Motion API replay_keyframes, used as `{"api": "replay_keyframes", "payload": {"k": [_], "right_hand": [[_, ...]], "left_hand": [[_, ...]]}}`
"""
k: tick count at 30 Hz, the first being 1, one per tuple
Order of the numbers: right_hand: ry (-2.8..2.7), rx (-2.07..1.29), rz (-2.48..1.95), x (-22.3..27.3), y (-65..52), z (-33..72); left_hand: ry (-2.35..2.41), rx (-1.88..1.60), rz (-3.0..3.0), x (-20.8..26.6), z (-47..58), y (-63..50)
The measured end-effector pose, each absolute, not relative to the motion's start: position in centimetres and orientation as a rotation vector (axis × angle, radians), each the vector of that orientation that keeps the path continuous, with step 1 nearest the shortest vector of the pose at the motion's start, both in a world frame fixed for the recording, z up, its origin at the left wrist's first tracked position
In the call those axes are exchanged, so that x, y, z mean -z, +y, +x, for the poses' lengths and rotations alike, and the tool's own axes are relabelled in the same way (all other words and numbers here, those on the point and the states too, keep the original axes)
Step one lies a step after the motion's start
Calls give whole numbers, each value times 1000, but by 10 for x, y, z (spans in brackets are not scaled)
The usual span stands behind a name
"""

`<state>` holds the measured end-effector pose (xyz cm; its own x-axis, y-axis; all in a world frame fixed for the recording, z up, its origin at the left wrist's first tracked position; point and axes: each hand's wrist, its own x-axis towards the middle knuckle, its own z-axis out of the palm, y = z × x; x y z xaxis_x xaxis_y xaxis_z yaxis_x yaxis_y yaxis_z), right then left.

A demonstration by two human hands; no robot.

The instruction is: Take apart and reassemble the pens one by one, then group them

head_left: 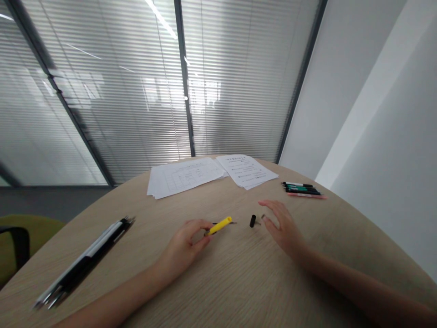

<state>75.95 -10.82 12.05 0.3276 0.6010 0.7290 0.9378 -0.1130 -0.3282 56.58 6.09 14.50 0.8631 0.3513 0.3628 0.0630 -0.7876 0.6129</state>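
Observation:
In the head view, my left hand (191, 239) pinches a yellow pen barrel (220, 225) by its lower end, tilted up to the right. Behind the barrel, a thin dark rod (233, 222), like a pen refill, shows partly. Right of it, a short black cylinder (252, 221) stands tilted on the table, with a tiny thin piece (258, 223) beside it. Over the table just beyond, my right hand (282, 228) is open, thumb and fingers apart. A small dark speck shows at its thumb tip; I cannot make out what it is.
Printed papers (191, 175) and more sheets (247, 171) lie at the back of the wooden table (218, 282). Several pens (302, 188) lie at the right. Long black and silver rods (85, 259) lie at the left. A green chair (34, 230) stands beyond the left edge.

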Motion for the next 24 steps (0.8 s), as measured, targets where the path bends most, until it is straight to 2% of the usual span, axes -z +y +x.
{"api": "replay_keyframes", "payload": {"k": [10, 18, 24], "right_hand": [[-1638, 902, -1928, -136, -112, 743], [-2060, 831, -2171, -143, -78, 723], [-2138, 862, -2152, -140, -51, 716]], "left_hand": [[201, -901, 2771, -136, 571, 85], [170, -957, 2804, -133, 570, 82], [208, -953, 2736, -131, 571, 85]]}}
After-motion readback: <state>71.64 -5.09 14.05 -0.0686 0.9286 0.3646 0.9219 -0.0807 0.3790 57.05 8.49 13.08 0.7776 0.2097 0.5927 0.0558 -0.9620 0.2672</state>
